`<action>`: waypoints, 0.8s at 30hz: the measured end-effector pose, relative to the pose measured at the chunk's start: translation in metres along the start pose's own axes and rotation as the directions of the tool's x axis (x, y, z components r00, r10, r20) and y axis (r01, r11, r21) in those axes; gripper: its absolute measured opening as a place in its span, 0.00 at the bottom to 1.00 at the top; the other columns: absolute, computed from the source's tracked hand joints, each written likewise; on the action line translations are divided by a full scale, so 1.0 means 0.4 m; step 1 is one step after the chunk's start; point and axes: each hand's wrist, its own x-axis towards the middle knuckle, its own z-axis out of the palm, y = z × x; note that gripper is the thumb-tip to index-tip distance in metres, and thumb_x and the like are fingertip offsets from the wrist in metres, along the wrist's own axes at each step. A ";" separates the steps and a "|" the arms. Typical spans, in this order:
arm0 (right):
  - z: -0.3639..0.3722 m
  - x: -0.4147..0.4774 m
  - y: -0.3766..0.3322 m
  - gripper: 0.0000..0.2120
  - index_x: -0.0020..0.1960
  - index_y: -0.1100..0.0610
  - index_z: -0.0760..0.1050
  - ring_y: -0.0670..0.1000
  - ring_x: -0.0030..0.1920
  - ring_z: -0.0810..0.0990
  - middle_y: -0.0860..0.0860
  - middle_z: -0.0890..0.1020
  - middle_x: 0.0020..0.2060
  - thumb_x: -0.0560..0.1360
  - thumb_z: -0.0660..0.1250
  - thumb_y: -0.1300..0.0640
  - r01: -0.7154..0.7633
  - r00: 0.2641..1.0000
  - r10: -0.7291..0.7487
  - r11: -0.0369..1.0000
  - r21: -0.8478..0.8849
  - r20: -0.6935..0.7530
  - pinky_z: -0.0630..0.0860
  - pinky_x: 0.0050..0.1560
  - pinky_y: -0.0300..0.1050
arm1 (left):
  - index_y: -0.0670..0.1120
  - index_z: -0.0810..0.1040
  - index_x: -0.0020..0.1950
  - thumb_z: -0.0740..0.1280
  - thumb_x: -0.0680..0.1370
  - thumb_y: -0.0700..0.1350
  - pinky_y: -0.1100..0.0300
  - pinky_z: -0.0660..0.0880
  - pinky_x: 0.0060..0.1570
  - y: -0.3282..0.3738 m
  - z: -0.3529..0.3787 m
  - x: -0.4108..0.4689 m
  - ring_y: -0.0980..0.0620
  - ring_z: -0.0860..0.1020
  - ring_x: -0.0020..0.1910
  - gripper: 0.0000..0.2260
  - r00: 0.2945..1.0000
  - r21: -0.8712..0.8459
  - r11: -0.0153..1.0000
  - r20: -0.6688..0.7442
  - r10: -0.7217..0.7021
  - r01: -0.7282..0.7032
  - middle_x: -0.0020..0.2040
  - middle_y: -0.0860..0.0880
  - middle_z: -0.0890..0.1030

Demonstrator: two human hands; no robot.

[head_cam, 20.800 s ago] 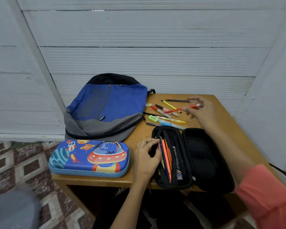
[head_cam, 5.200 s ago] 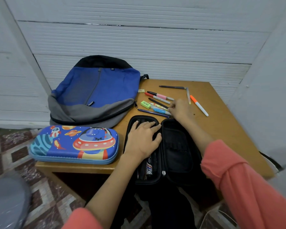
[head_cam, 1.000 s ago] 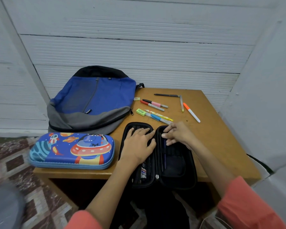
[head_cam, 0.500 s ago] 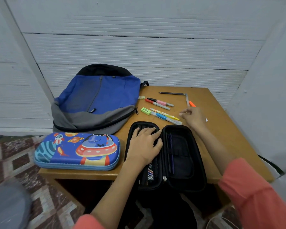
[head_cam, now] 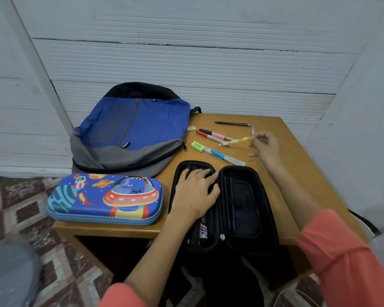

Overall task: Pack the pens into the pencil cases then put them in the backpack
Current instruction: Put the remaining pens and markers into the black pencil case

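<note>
Fingers [head_cam: 257, 138] of right hand [head_cam: 265, 148]: pinching end of yellow pen [head_cam: 235, 141], held above table [head_cam: 204, 119] beyond black pencil case [head_cam: 264, 218]. Left hand [head_cam: 195, 192]: flat, fingers straight, pressing case's left half. Best: turn pen lengthwise, lay beside purple pen [head_cam: 232, 204], avoid rim.

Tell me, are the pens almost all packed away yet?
Partly. Some pens already sit in the open black case, which the left hand rests on. The right hand pinches a yellow pen. Left to do: several loose pens lie on the table, the cartoon case is closed, and neither case is in the backpack.
</note>
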 end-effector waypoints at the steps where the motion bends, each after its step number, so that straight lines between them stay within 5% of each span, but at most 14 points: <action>1: -0.011 -0.006 -0.016 0.02 0.51 0.58 0.72 0.49 0.42 0.80 0.55 0.79 0.46 0.79 0.64 0.62 0.018 1.000 -0.016 0.996 0.087 -0.025 0.79 0.31 0.39 | 0.55 0.66 0.74 0.53 0.82 0.54 0.52 0.47 0.75 -0.001 0.000 0.000 0.54 0.61 0.74 0.20 1.000 0.001 1.000 0.002 -0.002 0.002 0.73 0.52 0.68; 7: -0.063 -0.033 -0.087 0.04 0.52 0.59 0.73 0.50 0.35 0.80 0.54 0.81 0.39 0.79 0.65 0.59 0.133 0.985 -0.105 0.966 0.220 -0.133 0.78 0.30 0.39 | 0.55 0.66 0.74 0.53 0.82 0.54 0.52 0.47 0.75 0.002 -0.002 0.000 0.55 0.60 0.74 0.20 1.000 0.013 1.000 0.014 -0.012 0.012 0.74 0.52 0.67; 14: -0.039 -0.076 -0.066 0.08 0.55 0.65 0.76 0.51 0.29 0.78 0.60 0.80 0.38 0.79 0.65 0.61 -0.175 0.955 0.181 0.984 -0.044 0.237 0.79 0.28 0.39 | 0.56 0.65 0.74 0.52 0.82 0.54 0.53 0.47 0.75 0.005 -0.003 -0.002 0.55 0.60 0.74 0.20 0.999 0.024 1.000 0.026 -0.021 0.020 0.74 0.53 0.67; 24: 0.006 -0.130 -0.046 0.09 0.49 0.63 0.75 0.51 0.25 0.78 0.59 0.80 0.31 0.73 0.73 0.61 -0.287 0.854 0.337 0.941 -0.182 0.396 0.79 0.27 0.42 | 0.56 0.65 0.74 0.53 0.81 0.54 0.53 0.47 0.75 0.008 0.000 -0.001 0.56 0.60 0.74 0.20 1.000 0.034 0.999 0.010 -0.018 0.017 0.74 0.53 0.67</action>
